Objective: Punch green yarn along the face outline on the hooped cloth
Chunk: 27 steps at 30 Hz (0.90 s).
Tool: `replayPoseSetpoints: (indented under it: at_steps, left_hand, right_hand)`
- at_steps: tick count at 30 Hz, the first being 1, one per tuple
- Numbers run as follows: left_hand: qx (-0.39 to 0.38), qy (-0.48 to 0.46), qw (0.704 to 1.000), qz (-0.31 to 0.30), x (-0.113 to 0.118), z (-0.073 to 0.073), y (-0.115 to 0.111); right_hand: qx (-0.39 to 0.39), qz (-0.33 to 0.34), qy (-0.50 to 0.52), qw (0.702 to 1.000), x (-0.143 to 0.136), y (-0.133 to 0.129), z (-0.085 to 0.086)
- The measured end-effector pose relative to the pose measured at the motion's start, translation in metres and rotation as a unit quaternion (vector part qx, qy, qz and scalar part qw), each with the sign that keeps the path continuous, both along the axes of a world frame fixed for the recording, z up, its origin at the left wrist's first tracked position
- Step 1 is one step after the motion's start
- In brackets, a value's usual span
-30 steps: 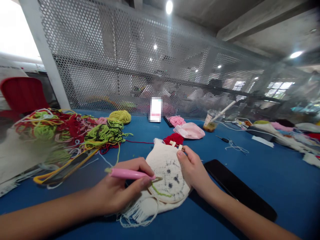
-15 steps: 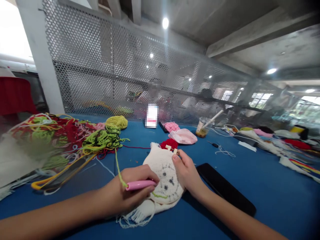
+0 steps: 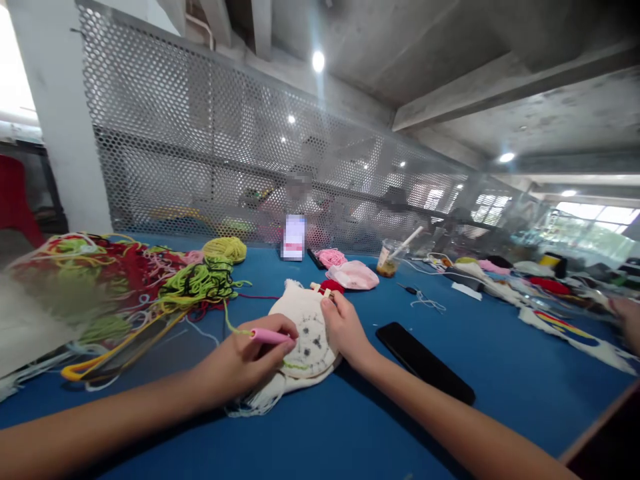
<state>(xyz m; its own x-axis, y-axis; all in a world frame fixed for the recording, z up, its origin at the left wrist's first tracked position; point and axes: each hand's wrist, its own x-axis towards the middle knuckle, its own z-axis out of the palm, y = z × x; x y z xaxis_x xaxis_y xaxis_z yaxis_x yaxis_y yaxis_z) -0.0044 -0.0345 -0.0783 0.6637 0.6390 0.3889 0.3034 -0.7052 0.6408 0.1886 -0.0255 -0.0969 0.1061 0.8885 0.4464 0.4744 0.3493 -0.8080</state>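
In my left hand (image 3: 245, 360) a pink punch needle (image 3: 269, 336) is pinched between thumb and fingers, its tip hidden behind them over the cloth. Light green yarn (image 3: 230, 321) enters its back end. My right hand (image 3: 346, 328) grips the upper right edge of an embroidery hoop (image 3: 324, 370), near the pale clamp. Cream cloth (image 3: 287, 307) is stretched over it, with dark marks drawn on and frayed edges hanging out. Along the lower left of the drawing runs a short line of green stitches (image 3: 295, 365).
A black phone (image 3: 425, 360) lies right of the hoop; another phone (image 3: 294, 237) stands lit behind. Tangled yarn (image 3: 200, 283) fills the left side. A drink cup (image 3: 389, 260) and pink pouch (image 3: 353, 275) are farther back. Another person's hand (image 3: 627, 323) shows at the right edge.
The view has swung right, so everything sits farther left. Another person's hand and arm have come in at the right. Both my hands keep their holds on the punch needle and hoop.
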Motion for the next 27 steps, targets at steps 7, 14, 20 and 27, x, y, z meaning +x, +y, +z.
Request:
replayPoseSetpoints:
  at_steps: [7,14,20,27]
  left_hand:
    - [-0.022,0.019,0.999,0.023,0.000,0.005,-0.001]
    - [-0.009,0.030,0.996,0.080,0.002,-0.003,0.007]
    - [-0.035,0.025,0.995,0.094,0.004,-0.008,0.009]
    - [-0.029,0.042,0.996,0.069,0.001,-0.002,0.009]
  right_hand:
    - [0.001,-0.009,0.003,1.000,-0.002,0.009,-0.003]
    - [-0.002,-0.001,0.001,1.000,0.001,0.013,-0.008]
    - [-0.002,0.003,0.006,1.000,0.001,0.012,-0.010]
    - [-0.005,-0.003,0.014,1.000,0.003,0.015,-0.012]
